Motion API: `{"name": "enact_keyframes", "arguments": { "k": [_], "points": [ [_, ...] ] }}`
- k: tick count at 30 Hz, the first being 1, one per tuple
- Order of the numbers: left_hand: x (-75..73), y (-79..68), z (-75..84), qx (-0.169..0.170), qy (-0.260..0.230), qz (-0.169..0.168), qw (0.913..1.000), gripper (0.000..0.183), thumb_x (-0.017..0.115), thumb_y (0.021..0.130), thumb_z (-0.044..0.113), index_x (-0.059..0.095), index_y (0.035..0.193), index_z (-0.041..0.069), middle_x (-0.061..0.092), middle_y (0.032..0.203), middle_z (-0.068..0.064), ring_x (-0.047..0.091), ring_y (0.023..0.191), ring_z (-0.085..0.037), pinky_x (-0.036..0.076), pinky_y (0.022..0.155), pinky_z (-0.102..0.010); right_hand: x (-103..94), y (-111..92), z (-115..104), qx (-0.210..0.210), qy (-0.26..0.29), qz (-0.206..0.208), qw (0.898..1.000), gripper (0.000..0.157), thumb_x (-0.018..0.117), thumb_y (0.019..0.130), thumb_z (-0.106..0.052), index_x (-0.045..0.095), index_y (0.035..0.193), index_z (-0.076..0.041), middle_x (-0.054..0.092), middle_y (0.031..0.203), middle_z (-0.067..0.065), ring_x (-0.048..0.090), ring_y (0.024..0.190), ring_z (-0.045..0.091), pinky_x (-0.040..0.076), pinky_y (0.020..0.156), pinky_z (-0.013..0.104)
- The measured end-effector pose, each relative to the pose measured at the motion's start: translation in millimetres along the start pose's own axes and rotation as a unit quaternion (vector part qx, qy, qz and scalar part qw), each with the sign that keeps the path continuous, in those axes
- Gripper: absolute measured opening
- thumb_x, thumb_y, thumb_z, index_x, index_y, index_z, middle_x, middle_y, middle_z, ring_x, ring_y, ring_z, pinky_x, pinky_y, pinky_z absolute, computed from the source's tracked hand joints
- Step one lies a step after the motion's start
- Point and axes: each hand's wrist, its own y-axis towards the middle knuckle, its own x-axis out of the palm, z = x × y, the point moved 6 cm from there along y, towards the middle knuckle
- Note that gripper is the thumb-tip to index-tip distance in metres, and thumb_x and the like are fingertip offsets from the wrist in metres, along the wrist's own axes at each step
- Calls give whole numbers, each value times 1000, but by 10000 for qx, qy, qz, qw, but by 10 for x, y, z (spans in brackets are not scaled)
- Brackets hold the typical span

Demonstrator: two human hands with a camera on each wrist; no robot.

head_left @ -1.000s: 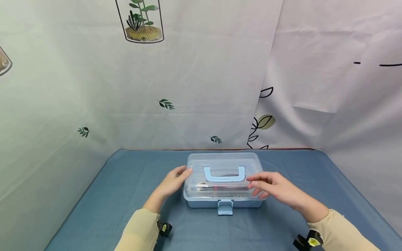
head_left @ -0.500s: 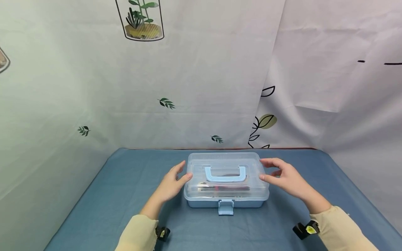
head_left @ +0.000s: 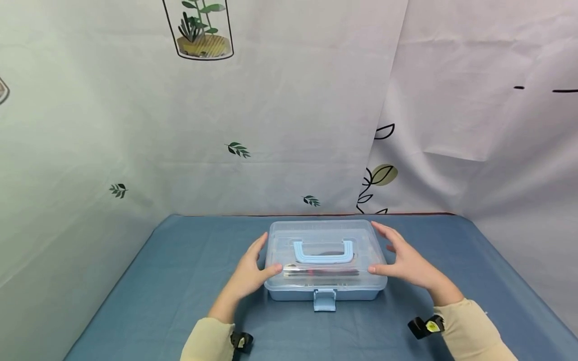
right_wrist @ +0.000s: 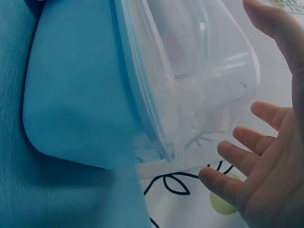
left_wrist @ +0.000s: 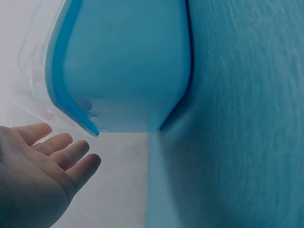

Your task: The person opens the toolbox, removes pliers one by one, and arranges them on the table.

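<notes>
A toolbox-style plastic storage box [head_left: 322,228], with a clear lid over a light blue base [right_wrist: 76,85], sits on the table in the head view. On the lid lies a light blue handle [head_left: 323,259]; at the front a blue latch [head_left: 324,301] sticks outward. Slim dark stick-like items [head_left: 320,273] show through the lid. My left hand [head_left: 247,273] spreads at the box's left side, thumb over the lid's edge. At the opposite side is my right hand [head_left: 408,265], fingers spread along the edge. Both wrist views show the fingers extended beside the box.
Blue cloth [head_left: 189,281] covers the table. Behind it hangs a pale curtain [head_left: 289,110] printed with leaves and a plant jar. Each sleeved wrist wears a small black device [head_left: 426,327].
My right hand has moved off the lid's front right to the box's right side, its fingers spreading. My left thumb has shifted slightly inward over the lid. The box stays put.
</notes>
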Motion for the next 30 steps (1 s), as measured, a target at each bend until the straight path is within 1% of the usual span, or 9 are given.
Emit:
{"name": "enact_keyframes", "arguments": {
  "k": [4, 10, 16, 22, 25, 29, 30],
  "points": [
    [37, -3, -53, 10, -99, 42, 9999, 95, 75, 76, 35, 23, 150, 3, 25, 154, -19, 27, 141, -35, 31, 109, -55, 41, 3, 45, -15, 76, 40, 10000, 99, 78, 76, -25, 16, 152, -12, 21, 151, 22, 26, 134, 41, 32, 99, 67],
    [58, -25, -117, -19, -336, 24, 9994, 97, 75, 76, 33, 20, 151, 8, 20, 156, -17, 24, 142, -35, 27, 111, -57, 92, 16, 91, -96, 120, 142, 9998, 100, 78, 76, -24, 15, 152, -15, 22, 150, 21, 28, 132, 41, 34, 97, 67],
    [67, -37, -142, 6, -260, -60, 9996, 100, 77, 73, 37, 21, 151, 9, 22, 156, -16, 23, 142, -36, 29, 110, -57, 90, -14, 103, -148, 122, 228, 9996, 100, 79, 75, -22, 16, 152, -14, 22, 150, 21, 29, 132, 41, 35, 96, 67],
    [82, -53, -152, -158, -377, -221, 9989, 105, 81, 70, 35, 19, 152, 14, 23, 156, -13, 23, 142, -33, 27, 111, -56, 90, -21, 113, -86, 243, 91, 9996, 103, 80, 74, -21, 14, 153, -14, 19, 152, 22, 28, 133, 43, 33, 97, 68],
    [85, -62, -152, -178, -440, -304, 9984, 110, 83, 67, 33, 17, 153, 15, 22, 156, -13, 24, 142, -32, 27, 111, -56, 96, -24, 139, -5, 279, -47, 9996, 105, 80, 73, -22, 12, 153, -15, 16, 153, 23, 28, 133, 47, 34, 97, 68],
    [104, -63, -159, -270, -482, -533, 9970, 117, 86, 63, 32, 13, 153, 18, 17, 158, -9, 18, 144, -30, 24, 112, -57, 113, -40, 198, 199, 394, -315, 9985, 110, 80, 72, -22, 7, 154, -17, 11, 155, 25, 25, 134, 53, 36, 97, 67],
    [113, -62, -165, -311, -463, -621, 9965, 118, 87, 63, 33, 11, 153, 19, 14, 158, -8, 15, 145, -29, 23, 112, -58, 115, -46, 215, 261, 426, -375, 9980, 111, 81, 72, -22, 5, 154, -18, 10, 155, 25, 24, 135, 52, 35, 98, 67]
  ]
}}
